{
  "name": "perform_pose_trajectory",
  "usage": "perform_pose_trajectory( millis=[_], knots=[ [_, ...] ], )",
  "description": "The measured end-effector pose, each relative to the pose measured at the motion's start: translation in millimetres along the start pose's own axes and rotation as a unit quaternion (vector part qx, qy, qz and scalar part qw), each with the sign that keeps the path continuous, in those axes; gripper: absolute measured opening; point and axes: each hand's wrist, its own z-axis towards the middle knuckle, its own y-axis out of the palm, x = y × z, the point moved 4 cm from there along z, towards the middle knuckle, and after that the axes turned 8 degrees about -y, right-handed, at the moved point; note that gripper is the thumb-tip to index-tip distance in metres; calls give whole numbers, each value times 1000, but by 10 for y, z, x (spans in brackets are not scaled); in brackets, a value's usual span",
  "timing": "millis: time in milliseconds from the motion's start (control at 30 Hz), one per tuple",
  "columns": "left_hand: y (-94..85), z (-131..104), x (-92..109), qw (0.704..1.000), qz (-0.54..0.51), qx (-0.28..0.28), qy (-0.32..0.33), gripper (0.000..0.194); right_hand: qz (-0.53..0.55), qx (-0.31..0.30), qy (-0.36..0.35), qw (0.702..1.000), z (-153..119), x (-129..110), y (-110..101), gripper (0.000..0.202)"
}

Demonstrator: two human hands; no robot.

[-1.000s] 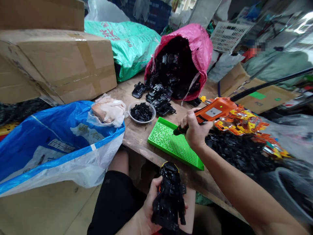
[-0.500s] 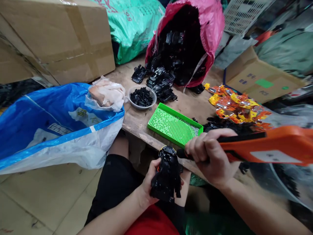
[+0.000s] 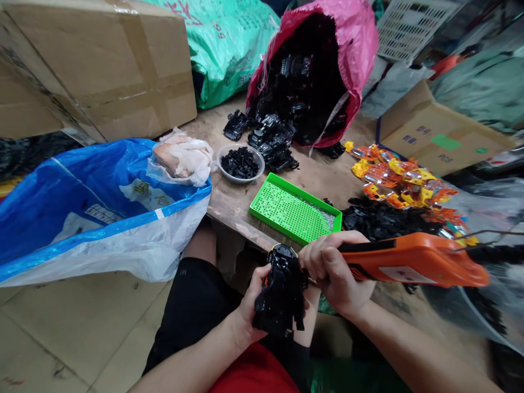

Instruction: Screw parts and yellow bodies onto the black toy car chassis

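Fingers of the left hand (image 3: 249, 308) grip the toy (image 3: 278, 297) over the lap (image 3: 196, 303); the right hand (image 3: 341, 275) clasps the driver (image 3: 413, 259), its tip hidden. Slanted pressure or a loose hold could let the tip skid toward the supporting fingers.

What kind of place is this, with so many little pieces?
It looks like a small workshop, maybe for toys. The right hand holds an orange power tool, black car-like parts lie in and before a pink sack, and a green tray holds tiny shiny pieces.
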Motion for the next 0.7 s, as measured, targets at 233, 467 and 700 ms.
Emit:
perform_pose_trajectory(
  millis=[233, 467, 700],
  knots=[
    [-29, 14, -10, 1000, -17, -4, -9, 77, 21, -10, -3, 1000, -17, 17, -6, 8],
    [-20, 1, -8, 1000, -15, 3, -12, 78, 12, -22, -5, 1000, -30, 25, 2, 9],
    [-13, 8, -22, 1000, 0, 19, -5, 82, -14, -55, -7, 998, -66, 44, 8, 7]
  ],
)
